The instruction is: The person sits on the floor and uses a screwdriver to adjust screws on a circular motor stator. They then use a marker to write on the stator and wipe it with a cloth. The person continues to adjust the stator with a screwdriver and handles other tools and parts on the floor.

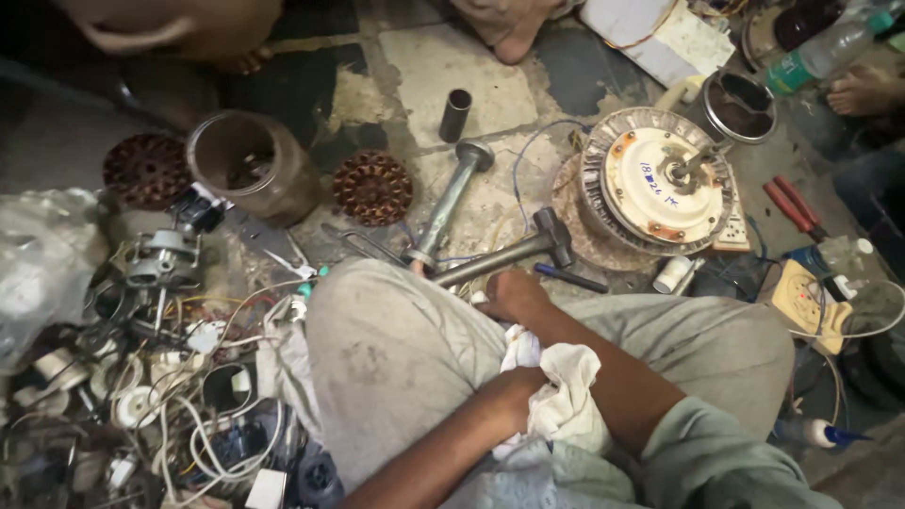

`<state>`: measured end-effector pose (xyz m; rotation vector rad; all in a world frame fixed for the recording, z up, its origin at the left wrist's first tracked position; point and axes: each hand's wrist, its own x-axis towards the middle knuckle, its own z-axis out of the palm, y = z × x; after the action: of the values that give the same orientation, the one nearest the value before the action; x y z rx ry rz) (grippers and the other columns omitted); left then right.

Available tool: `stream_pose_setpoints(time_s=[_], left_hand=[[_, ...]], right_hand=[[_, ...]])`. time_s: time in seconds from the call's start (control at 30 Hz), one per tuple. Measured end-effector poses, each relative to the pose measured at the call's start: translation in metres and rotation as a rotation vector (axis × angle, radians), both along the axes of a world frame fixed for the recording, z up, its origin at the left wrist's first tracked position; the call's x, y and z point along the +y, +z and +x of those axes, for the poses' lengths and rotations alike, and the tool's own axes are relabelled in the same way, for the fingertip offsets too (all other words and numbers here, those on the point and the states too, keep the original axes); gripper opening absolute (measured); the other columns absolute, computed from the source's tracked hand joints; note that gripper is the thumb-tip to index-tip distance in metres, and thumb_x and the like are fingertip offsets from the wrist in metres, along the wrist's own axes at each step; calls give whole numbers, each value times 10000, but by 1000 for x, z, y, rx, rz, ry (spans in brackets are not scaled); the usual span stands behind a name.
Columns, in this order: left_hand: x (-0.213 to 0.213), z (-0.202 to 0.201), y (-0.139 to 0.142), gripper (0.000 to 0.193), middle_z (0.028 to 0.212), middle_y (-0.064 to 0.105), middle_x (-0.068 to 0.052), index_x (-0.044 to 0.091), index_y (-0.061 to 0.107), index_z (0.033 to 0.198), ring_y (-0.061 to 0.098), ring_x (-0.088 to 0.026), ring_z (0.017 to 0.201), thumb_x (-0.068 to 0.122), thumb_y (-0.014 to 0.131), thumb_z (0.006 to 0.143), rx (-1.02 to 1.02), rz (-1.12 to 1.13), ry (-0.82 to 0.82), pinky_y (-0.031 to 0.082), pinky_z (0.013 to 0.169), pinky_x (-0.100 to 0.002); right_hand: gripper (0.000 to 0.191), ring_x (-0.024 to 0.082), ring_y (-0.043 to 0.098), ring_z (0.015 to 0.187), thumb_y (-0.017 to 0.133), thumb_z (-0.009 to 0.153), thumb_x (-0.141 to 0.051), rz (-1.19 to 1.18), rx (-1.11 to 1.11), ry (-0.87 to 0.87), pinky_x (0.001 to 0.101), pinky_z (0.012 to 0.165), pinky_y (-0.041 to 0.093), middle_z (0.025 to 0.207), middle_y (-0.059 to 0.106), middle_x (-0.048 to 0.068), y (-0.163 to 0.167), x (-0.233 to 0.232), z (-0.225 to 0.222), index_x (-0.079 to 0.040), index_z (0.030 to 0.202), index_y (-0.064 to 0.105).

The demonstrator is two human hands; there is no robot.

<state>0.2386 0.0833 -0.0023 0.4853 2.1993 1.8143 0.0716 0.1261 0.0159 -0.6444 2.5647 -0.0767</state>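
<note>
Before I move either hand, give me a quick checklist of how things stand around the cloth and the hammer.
1. Left hand has a grip on the white cloth: ok, fingers are bunched into it.
2. Right hand is free of tools: cannot tell, its fingers curl down at the knee, out of sight.
3. Hammer within reach: ok, it lies on the floor just beyond the right hand.
4. Blue pen clear of the hammer: ok, it lies apart, beside the hammer's head.
5. Fan motor resting flat: ok, it sits on the floor with its shaft up.
6. Floor to the left free of snags: not ok, a tangle of wires lies against the knee.
</note>
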Motion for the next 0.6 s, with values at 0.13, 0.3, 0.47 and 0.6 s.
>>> stream_pose_setpoints(time_s=[0.13,0.3,0.47,0.6], left_hand=[[-6,-3,29,523,1168,699,-242,74,577,1350,661,-422,1099,247,662,864,-80,-129,-37,527,880,-491],[-10,-7,54,614,1168,705,-205,126,476,1472,692,-407,1005,195,567,868,-194,-64,-98,546,787,-486],[-7,-10,47,565,1100,719,-216,122,510,1462,716,-409,956,185,549,902,-202,-164,-103,552,773,-482],[-5,-9,32,450,1064,718,-237,80,624,1264,696,-426,1007,319,605,883,-128,-220,-122,546,813,-503]], right_hand=[[514,390,709,912,853,672,-424,-43,22,-122,498,814,571,972,729,204,15,16,4,-83,1029,711],[485,385,689,949,806,730,-299,-247,250,-4,500,834,548,1003,715,187,17,34,10,-103,1149,660],[275,354,636,1043,765,851,-205,-621,394,384,463,933,488,1037,700,150,-5,14,2,-86,1095,723],[249,318,691,991,733,860,-137,-730,265,154,416,914,543,1037,732,99,-26,-31,-37,-110,1108,734]])
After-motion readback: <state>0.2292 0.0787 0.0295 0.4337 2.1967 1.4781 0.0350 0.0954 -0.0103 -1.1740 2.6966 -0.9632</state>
